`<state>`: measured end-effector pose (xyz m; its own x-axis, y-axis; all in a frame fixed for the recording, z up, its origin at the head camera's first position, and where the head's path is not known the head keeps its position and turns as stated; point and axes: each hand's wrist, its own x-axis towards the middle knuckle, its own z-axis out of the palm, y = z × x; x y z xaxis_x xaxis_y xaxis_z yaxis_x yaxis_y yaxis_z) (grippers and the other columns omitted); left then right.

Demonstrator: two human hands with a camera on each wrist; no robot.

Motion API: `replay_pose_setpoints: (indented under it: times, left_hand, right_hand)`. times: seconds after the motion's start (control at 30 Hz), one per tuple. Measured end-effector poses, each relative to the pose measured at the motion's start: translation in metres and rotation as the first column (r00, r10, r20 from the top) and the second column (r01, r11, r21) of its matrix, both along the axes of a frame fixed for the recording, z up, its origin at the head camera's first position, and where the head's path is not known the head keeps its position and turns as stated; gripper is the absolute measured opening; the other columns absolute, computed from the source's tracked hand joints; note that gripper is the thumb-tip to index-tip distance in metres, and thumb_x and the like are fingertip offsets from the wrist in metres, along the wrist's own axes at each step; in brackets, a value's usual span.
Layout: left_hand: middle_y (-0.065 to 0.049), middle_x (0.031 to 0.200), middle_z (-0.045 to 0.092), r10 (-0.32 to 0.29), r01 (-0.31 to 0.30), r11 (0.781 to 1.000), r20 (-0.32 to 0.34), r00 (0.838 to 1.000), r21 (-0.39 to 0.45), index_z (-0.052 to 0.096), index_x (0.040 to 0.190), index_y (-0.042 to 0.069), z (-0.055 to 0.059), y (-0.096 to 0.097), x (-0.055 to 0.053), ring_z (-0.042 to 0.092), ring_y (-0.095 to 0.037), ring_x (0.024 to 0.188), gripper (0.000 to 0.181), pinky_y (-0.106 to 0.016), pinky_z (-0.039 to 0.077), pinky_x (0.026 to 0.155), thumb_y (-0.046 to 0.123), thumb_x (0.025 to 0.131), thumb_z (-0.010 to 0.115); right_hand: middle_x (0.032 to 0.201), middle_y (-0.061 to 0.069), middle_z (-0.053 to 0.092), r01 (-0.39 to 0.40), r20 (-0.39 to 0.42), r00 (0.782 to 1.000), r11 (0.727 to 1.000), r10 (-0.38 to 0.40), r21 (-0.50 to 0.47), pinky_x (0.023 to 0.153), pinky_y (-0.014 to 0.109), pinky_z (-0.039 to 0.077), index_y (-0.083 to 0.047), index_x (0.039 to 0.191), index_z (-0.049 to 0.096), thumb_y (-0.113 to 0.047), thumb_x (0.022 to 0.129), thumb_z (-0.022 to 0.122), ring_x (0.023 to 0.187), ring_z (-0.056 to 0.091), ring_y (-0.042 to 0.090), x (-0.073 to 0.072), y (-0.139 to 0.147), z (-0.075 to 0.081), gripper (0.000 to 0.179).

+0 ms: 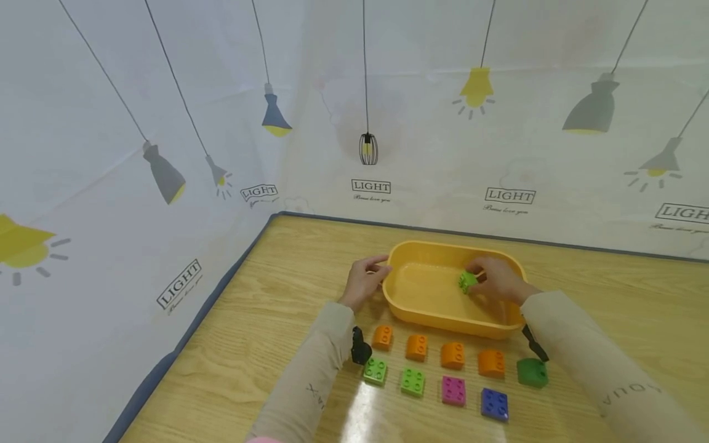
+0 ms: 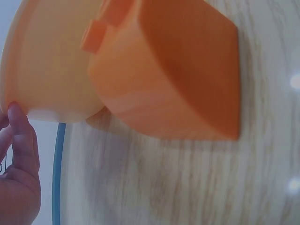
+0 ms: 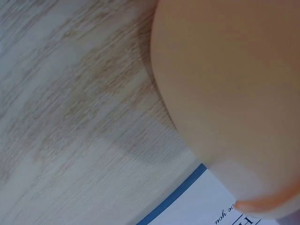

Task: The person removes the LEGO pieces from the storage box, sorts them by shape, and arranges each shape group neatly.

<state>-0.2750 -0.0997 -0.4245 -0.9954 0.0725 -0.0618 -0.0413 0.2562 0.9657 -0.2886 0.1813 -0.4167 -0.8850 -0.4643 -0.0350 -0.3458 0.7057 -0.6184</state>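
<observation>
Inside the yellow plastic basin (image 1: 426, 320), my right hand (image 1: 498, 280) pinches a light green toy brick (image 1: 467, 282) between thumb and fingers, over the right half of its floor. My left hand (image 1: 365, 280) is at the basin's left end, its fingertips touching the outer wall just by the rim. The left wrist view shows the thumb-side fingers (image 2: 21, 136) against the basin wall (image 2: 51, 70). From the right wrist, the basin's outer side (image 3: 225, 93) hides most of the right hand and the brick.
In front of the basin lies a row of curved orange bricks (image 1: 416, 347) ending in a dark green one (image 1: 532, 373). Nearer are two light green bricks (image 1: 412, 382), a pink one (image 1: 453, 391) and a blue one (image 1: 495, 404). A lamp-printed wall covering (image 1: 432, 203) borders the wooden table (image 1: 249, 307).
</observation>
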Motion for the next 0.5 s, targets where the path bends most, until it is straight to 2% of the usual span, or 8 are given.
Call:
replay_pose_setpoints:
  times: [0.23,0.5]
  left_hand:
    - [-0.014,0.092,0.060,0.003,-0.003,1.000,0.010,1.000,0.001,0.058,0.118,0.005,0.0007,0.0008,0.0008,0.060,-0.033,0.083,0.033,-0.036,0.054,0.065,0.013,0.086,0.059]
    - [-0.014,0.091,0.060,0.002,-0.002,1.000,-0.002,1.000,0.004,0.058,0.118,0.005,-0.0006,0.0006,0.0005,0.060,-0.032,0.080,0.033,-0.035,0.054,0.062,0.013,0.086,0.059]
  right_hand:
    - [0.098,0.024,0.056,0.017,0.021,1.000,1.000,-0.016,-0.007,0.078,0.044,0.048,0.011,0.099,0.054,-0.004,0.074,0.070,0.091,0.056,0.038,0.0042,0.0014,0.0016,0.033]
    - [0.095,0.021,0.058,0.002,-0.013,1.000,1.000,-0.002,-0.012,0.076,0.043,0.049,0.010,0.099,0.055,-0.005,0.074,0.070,0.090,0.056,0.037,0.0083,0.0045,0.0050,0.033]
